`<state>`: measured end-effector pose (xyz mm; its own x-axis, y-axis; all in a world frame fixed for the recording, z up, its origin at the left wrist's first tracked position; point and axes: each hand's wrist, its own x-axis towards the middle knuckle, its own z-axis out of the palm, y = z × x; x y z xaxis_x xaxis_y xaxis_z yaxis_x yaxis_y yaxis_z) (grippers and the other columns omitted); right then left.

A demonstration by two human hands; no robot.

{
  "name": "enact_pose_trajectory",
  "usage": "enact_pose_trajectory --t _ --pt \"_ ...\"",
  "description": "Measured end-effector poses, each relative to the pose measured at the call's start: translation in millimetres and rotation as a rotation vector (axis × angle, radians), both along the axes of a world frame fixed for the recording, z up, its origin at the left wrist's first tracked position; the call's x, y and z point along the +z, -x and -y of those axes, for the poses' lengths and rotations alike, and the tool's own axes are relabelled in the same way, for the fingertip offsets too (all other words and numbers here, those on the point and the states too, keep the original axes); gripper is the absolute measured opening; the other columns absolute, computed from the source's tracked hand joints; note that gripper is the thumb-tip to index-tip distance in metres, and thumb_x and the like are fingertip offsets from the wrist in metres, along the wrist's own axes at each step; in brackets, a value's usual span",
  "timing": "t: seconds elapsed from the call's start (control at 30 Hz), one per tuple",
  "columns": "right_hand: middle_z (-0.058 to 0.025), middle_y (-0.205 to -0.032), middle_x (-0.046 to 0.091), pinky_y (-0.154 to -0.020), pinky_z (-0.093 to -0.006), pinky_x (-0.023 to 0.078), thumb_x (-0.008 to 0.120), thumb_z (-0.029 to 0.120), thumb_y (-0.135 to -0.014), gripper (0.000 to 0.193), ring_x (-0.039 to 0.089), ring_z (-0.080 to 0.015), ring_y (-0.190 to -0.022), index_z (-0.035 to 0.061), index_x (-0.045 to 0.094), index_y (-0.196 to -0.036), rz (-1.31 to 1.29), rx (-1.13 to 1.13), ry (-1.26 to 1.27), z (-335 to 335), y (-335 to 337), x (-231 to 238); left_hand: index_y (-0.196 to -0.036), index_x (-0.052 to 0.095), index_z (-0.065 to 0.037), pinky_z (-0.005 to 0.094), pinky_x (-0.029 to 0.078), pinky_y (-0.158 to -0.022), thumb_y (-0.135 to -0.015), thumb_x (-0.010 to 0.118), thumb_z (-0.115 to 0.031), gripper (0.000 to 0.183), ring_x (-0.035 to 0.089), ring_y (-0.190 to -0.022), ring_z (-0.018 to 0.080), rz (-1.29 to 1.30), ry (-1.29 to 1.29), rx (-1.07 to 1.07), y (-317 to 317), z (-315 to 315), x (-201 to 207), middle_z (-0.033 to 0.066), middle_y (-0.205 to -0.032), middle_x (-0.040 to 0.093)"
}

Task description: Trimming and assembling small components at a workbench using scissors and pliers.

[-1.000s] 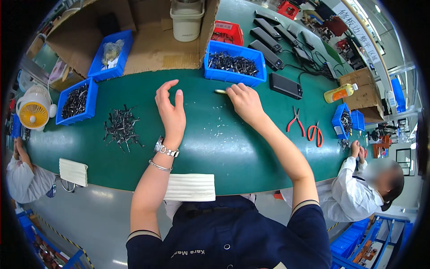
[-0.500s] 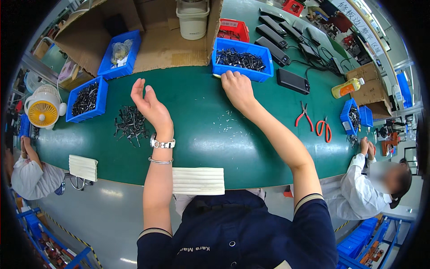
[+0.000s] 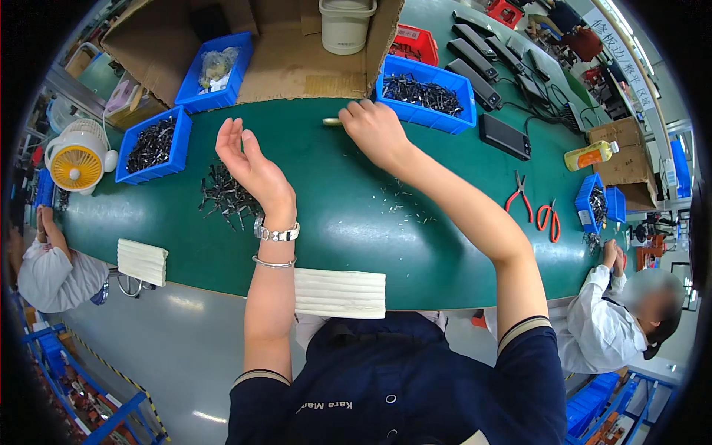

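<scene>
My right hand (image 3: 374, 133) is closed near the front of a blue bin (image 3: 454, 121) of small black parts. From its fingers, toward the left, pokes the end of a small pale-yellow stick-like thing (image 3: 331, 122); the rest of it is hidden. My left hand (image 3: 254, 165), with a watch and a bangle at the wrist, is raised with its fingers stretched out and nothing visible in it. Just beside it, a loose pile of small black parts (image 3: 226, 196) lies on the green table (image 3: 334, 222).
Small white scraps (image 3: 404, 211) lie mid-table. Red-handled pliers (image 3: 521, 199) and red-handled cutters (image 3: 549, 221) lie to the right. Another blue bin of black parts (image 3: 152, 144) and a fan (image 3: 78, 163) stand left. A cardboard box (image 3: 289, 78) stands behind; co-workers sit on both sides.
My right hand has moved left along the blue bin's front, with the pale-yellow thing still in it. My left hand stays open beside the pile. The whole view has shifted slightly.
</scene>
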<state>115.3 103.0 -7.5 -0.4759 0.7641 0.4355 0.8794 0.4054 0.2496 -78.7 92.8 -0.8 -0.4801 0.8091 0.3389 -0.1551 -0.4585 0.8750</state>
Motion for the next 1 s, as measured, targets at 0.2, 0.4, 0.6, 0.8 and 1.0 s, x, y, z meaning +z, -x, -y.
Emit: enact_pose_trajectory --t 0.2,0.4,0.6,0.8,1.0 --pt "-0.0057 -0.078 0.058 -0.068 -0.0327 0.049 0.059 0.012 -0.077 0.005 0.060 -0.0214 -0.080 0.0075 0.058 -0.079 -0.003 0.243 0.133 15.3 2.4 0.3 -0.130 0.045 -0.002 0.0343 0.038 -0.101 -0.100 0.047 -0.013 0.032 0.048 -0.119 0.0191 0.136 0.027 0.061 17.4 1.5 12.4 0.0110 -0.127 0.052" --pt "-0.0041 -0.075 0.051 -0.065 -0.0329 0.046 0.058 0.012 -0.078 0.007 0.055 -0.0204 -0.074 0.0079 0.053 -0.077 -0.006 0.520 0.256 93.7 -38.8 14.9 -0.131 0.044 -0.003 0.0359 0.040 -0.097 -0.101 0.047 -0.016 0.033 0.048 -0.117 0.0196 0.265 -0.041 0.015 19.3 10.7 36.3 0.0104 -0.122 0.052" --pt "-0.0061 -0.079 0.051 -0.068 -0.0335 0.046 0.060 0.014 -0.076 0.009 0.056 -0.0225 -0.079 0.0069 0.055 -0.078 -0.145 0.649 0.282 41.5 17.3 21.5 -0.130 0.044 -0.004 0.0363 0.040 -0.097 -0.100 0.048 -0.015 0.032 0.049 -0.115 0.0192 0.236 -0.037 0.056 18.6 6.7 26.1 0.0105 -0.124 0.051" --pt "-0.0039 -0.075 0.053 -0.067 -0.0329 0.047 0.061 0.017 -0.075 0.011 0.056 -0.0205 -0.079 0.0087 0.056 -0.071 -0.122 0.862 0.271 51.5 50.6 -2.1 -0.129 0.044 -0.004 0.0333 0.039 -0.096 -0.099 0.047 -0.014 0.031 0.049 -0.114 0.0162 0.222 0.000 0.117 19.2 -1.1 15.2 0.0076 -0.122 0.052" --pt "-0.0052 -0.083 0.056 -0.067 -0.0295 0.048 0.063 0.009 -0.073 0.016 0.057 -0.0189 -0.085 0.0017 0.062 -0.087 -0.050 0.802 0.399 124.0 -35.6 12.0 -0.130 0.043 -0.001 0.0357 0.042 -0.093 -0.099 0.049 -0.012 0.034 0.052 -0.111 0.0186 0.233 -0.056 0.111 23.6 3.9 26.8 0.0108 -0.121 0.053"
